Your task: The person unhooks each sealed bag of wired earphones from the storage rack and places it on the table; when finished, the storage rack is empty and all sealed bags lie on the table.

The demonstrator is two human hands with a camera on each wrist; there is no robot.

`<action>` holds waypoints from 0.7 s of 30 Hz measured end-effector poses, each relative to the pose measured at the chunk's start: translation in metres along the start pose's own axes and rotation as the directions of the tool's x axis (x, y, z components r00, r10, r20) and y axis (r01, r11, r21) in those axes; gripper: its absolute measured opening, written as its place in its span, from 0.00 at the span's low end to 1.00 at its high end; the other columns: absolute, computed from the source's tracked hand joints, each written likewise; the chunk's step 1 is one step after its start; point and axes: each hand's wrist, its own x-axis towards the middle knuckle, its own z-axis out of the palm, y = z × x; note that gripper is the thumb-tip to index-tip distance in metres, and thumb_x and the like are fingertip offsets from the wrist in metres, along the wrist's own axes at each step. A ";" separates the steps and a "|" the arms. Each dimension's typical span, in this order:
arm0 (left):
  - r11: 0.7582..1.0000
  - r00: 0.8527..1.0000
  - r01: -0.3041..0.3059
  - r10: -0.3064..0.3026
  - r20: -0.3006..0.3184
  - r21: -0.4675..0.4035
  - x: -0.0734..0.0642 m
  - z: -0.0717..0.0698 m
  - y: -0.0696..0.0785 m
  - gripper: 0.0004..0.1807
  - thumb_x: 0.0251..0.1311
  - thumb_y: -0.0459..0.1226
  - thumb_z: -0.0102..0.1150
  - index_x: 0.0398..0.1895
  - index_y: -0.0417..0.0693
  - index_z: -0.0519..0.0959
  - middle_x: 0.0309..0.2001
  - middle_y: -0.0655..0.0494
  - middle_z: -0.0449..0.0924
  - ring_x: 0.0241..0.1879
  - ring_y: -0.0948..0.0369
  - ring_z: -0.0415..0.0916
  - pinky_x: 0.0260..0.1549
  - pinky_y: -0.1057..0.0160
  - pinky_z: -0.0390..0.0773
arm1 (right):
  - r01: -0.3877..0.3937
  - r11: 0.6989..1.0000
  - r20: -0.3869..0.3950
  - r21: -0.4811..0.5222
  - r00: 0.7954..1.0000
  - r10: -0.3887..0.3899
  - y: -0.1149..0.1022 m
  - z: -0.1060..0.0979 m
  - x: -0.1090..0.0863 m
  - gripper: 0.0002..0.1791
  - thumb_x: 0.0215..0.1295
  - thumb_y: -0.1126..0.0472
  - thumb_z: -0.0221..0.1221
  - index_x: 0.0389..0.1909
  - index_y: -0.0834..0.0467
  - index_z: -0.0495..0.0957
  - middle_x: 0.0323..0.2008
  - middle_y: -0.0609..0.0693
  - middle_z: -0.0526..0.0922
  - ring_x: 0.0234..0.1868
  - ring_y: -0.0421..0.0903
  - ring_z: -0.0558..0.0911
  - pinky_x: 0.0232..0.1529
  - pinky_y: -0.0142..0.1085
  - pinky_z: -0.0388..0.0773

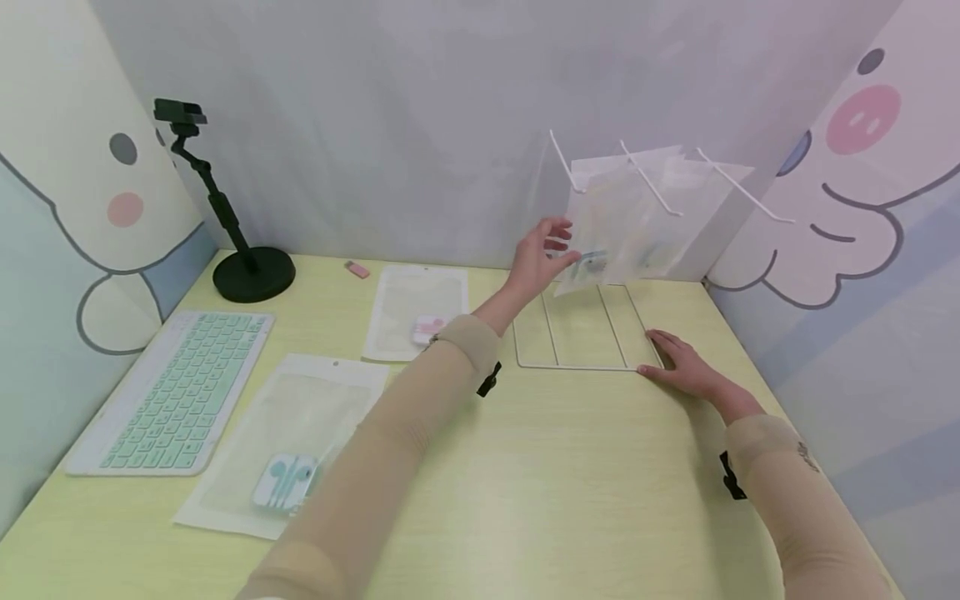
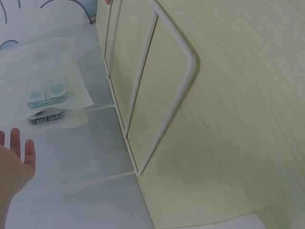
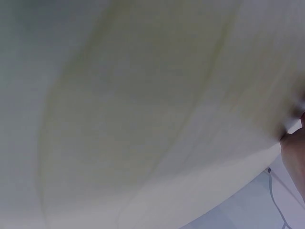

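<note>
A white wire rack (image 1: 577, 367) stands at the back right, its frame base flat on the table and prongs reaching forward. Several translucent bags (image 1: 630, 200) hang on it; an earphone case (image 1: 592, 263) shows through the front one. My left hand (image 1: 537, 260) is at the bags' left edge, fingers loosely bent. In the left wrist view it appears apart from the hanging bags (image 2: 43, 81), holding nothing. My right hand (image 1: 686, 368) rests on the base's front right corner, thumb and fingers spread; the right wrist view shows only a sliver of it (image 3: 294, 152).
On the left lie a bag with earphones (image 1: 285, 417), a smaller bag with a pink-and-white item (image 1: 416, 292) and a mint keyboard (image 1: 176, 396). Behind are a black stand (image 1: 253, 275) and a small pink USB stick (image 1: 357, 269). Printed panels (image 1: 420, 125) enclose the table.
</note>
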 end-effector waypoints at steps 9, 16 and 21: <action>0.983 0.999 0.030 -0.024 -0.038 0.180 -0.005 0.011 -0.004 0.08 0.60 0.35 0.61 0.40 0.41 0.77 0.39 0.51 0.81 0.38 0.61 0.78 0.40 0.73 0.75 | 0.009 1.000 -0.003 -0.004 1.000 -0.009 0.001 0.001 0.000 0.45 0.62 0.48 0.60 0.71 0.67 0.50 0.69 0.70 0.50 0.68 0.72 0.49 0.63 0.66 0.47; 0.986 0.998 0.012 -0.002 -0.056 0.167 -0.006 0.006 -0.006 0.05 0.62 0.35 0.59 0.37 0.41 0.78 0.37 0.52 0.82 0.37 0.61 0.78 0.40 0.72 0.76 | 0.014 1.000 -0.008 0.003 1.000 -0.014 0.000 0.000 0.000 0.45 0.62 0.48 0.59 0.71 0.66 0.50 0.69 0.70 0.50 0.68 0.72 0.49 0.63 0.66 0.46; 0.991 0.997 -0.019 0.029 -0.073 0.135 -0.009 -0.001 -0.004 0.04 0.61 0.33 0.59 0.36 0.41 0.78 0.36 0.51 0.83 0.37 0.62 0.79 0.35 0.74 0.75 | 0.010 1.000 -0.005 -0.005 1.000 -0.010 0.002 0.000 0.000 0.45 0.63 0.47 0.59 0.71 0.66 0.50 0.70 0.70 0.50 0.68 0.72 0.49 0.63 0.66 0.46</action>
